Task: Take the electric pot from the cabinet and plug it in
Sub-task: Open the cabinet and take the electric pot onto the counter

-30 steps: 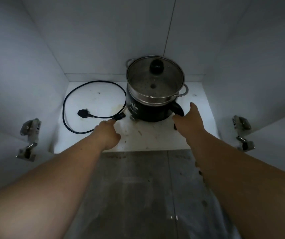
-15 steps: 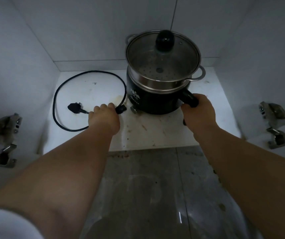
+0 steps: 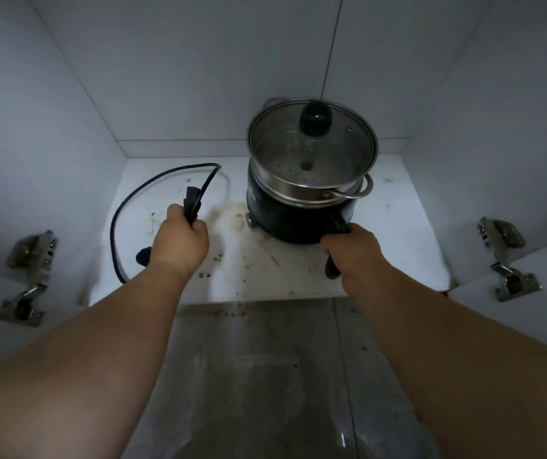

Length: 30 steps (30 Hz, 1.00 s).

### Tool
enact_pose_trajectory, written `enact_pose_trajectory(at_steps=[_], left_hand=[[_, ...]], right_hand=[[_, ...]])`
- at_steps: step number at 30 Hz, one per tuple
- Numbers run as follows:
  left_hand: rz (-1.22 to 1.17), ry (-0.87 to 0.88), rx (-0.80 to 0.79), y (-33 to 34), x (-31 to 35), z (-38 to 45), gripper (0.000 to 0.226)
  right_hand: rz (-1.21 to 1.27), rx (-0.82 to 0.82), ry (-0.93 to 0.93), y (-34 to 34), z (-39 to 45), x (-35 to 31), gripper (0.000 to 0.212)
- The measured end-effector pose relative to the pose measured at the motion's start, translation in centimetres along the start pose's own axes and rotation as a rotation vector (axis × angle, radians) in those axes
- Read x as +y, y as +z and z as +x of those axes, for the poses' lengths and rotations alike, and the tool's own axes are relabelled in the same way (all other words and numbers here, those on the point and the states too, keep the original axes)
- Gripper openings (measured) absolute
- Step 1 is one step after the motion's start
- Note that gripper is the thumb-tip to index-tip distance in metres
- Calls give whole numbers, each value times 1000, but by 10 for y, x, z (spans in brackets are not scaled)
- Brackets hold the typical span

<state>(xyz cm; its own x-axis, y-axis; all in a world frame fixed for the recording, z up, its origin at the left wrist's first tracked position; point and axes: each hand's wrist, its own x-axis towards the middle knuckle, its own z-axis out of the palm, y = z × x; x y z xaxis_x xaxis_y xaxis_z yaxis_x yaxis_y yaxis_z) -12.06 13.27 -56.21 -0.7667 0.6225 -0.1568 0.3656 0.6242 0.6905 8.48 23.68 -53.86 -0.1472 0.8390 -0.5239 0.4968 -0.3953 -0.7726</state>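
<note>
Since a moment ago my left hand [image 3: 181, 240] has lifted the cord [image 3: 196, 202], fist clenched around it; my right hand [image 3: 348, 250] stays wrapped around the pot [image 3: 298, 207] handle, mostly hidden.

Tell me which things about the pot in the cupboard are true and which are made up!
1. The right hand grips the black handle of the electric pot. True.
2. The pot has no lid. False: a glass lid with a black knob sits on top.
3. The left hand is closed around the black power cord. True.
4. The cord is plugged into the pot. False: the cord's end is in the left hand, apart from the pot.
5. The pot is out on the floor. False: it is at the cabinet shelf, though whether it rests on it or is just lifted is unclear.
</note>
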Motion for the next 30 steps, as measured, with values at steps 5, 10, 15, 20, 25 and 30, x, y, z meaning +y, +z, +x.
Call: enact_pose_trajectory(at_steps=[5,10,15,20,25,30], left_hand=[[-247,-87,35,-13,27,-7,20],[-267,-192,-4,-30,60,-38,30],[-230,-278,-107,-79,100,-82,26],[-115,-334,-219,-148,154,-126,25],[-112,-358,-300,-220,208,-179,20],[-199,-439,-402,-287,253,-226,22]], right_hand=[[-61,50,-32,-11,-9,4,14],[-104,25,-2,-37,-47,-4,12],[-69,4,108,-64,-115,-26,8],[-75,29,180,-106,-201,-74,15],[-14,85,278,-149,-291,-128,15],[56,100,312,-193,-377,-170,20]])
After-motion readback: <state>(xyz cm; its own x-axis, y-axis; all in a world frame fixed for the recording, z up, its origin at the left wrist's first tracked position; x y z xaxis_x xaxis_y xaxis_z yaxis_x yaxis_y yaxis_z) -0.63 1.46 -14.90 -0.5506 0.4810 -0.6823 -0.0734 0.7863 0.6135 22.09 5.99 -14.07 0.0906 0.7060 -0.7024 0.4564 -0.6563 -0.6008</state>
